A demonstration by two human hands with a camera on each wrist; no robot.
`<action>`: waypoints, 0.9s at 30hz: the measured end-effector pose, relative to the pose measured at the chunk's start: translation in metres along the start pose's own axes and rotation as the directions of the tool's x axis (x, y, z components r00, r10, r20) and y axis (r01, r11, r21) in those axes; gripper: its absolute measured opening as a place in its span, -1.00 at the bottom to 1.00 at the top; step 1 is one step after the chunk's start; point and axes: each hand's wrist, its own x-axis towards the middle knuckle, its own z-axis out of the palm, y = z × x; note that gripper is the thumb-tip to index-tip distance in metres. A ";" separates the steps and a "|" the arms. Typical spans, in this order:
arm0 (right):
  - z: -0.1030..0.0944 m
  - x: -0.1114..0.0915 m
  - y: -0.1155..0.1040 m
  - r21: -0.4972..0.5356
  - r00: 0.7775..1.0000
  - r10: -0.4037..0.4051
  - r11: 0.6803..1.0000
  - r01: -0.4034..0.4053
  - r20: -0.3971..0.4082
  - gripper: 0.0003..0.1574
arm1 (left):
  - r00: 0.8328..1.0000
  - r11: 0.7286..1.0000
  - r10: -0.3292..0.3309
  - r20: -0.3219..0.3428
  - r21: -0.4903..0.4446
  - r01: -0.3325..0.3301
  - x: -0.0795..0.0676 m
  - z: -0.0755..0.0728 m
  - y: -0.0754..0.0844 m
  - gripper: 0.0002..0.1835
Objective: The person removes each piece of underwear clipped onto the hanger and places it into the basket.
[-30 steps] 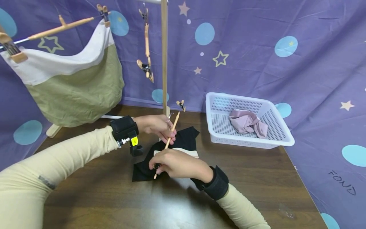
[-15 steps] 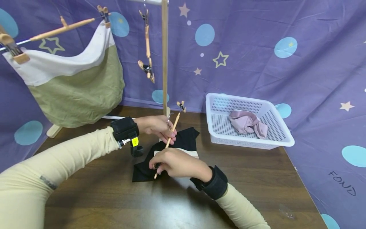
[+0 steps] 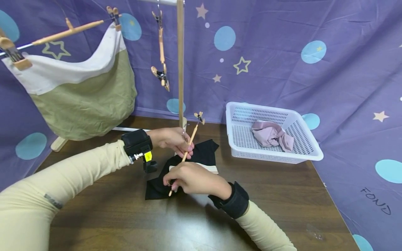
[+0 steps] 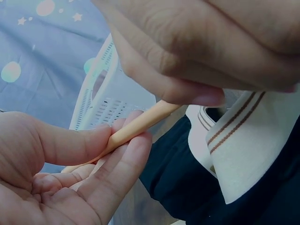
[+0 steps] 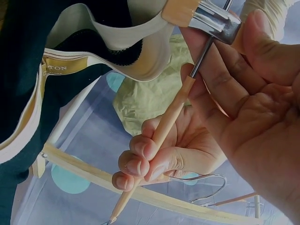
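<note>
My left hand pinches the wooden bar of a clip hanger between thumb and fingers. The bar slants over black underwear that lies on the table. A cream waistband with brown stripes edges the underwear. At the hanger's near end, my right hand holds a clip, and this clip sits on the waistband. Another clip at the bar's far end holds no cloth. In the head view the near clip is mostly hidden by the right hand.
A white basket with a pink garment stands back right. At left, a green garment with a white band hangs from another clip hanger. An unloaded clip hanger hangs beside a wooden post.
Hardly anything differs. Both hands keep their hold on the hanger and its near clip, and the right wrist shifts very slightly left.
</note>
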 end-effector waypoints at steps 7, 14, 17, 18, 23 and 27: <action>0.002 0.000 0.000 0.036 1.000 -0.002 0.999 0.001 0.012 -0.72 | 1.000 1.000 0.006 0.013 -0.013 -0.006 0.002 0.002 -0.001 -0.80; 0.001 -0.001 0.000 0.046 1.000 -0.002 0.999 0.002 0.013 -0.72 | 1.000 1.000 0.006 0.009 -0.022 -0.006 0.000 0.003 0.000 -0.80; 0.001 -0.001 0.000 0.042 1.000 -0.005 0.999 0.005 0.005 -0.74 | 1.000 1.000 0.006 0.009 -0.019 -0.006 -0.001 0.004 0.001 -0.79; 0.002 -0.001 0.000 0.040 1.000 -0.005 0.999 0.005 0.004 -0.74 | 1.000 1.000 0.008 0.010 -0.019 -0.008 0.000 0.004 0.000 -0.79; 0.003 -0.001 0.000 0.023 1.000 -0.008 1.000 0.008 0.005 -0.74 | 1.000 1.000 0.005 0.007 -0.024 -0.005 0.000 0.005 0.000 -0.79; 0.003 -0.001 0.000 0.005 1.000 -0.013 1.000 0.013 0.010 -0.75 | 1.000 0.999 0.000 0.007 -0.032 0.000 0.000 0.006 -0.001 -0.88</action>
